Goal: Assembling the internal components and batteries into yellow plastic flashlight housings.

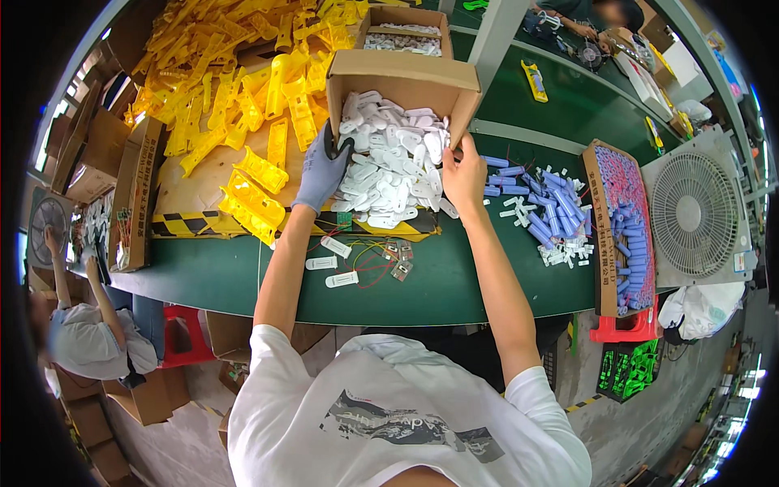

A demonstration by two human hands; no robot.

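Observation:
A small cardboard box (403, 71) is tipped toward me with its open side facing my body. White plastic oval parts (389, 166) fill its mouth and spill into a heap in front of it. My left hand (320, 172), in a grey glove with dark fingertips, grips the box's left edge, its thumb over the white parts. My bare right hand (465, 177) holds the box's right edge, fingers partly hidden behind the cardboard. Nearer to me lie several loose white parts (341, 279) and small circuit boards (398, 258) with red wires.
Yellow plastic shells (243, 89) are piled at the left on a cardboard sheet. Blue cylindrical cells (556, 203) with white connectors lie to the right, beside a carton of cells (602, 235) and a fan (690, 203). Another box (406, 18) stands behind. Co-workers sit far left and far right.

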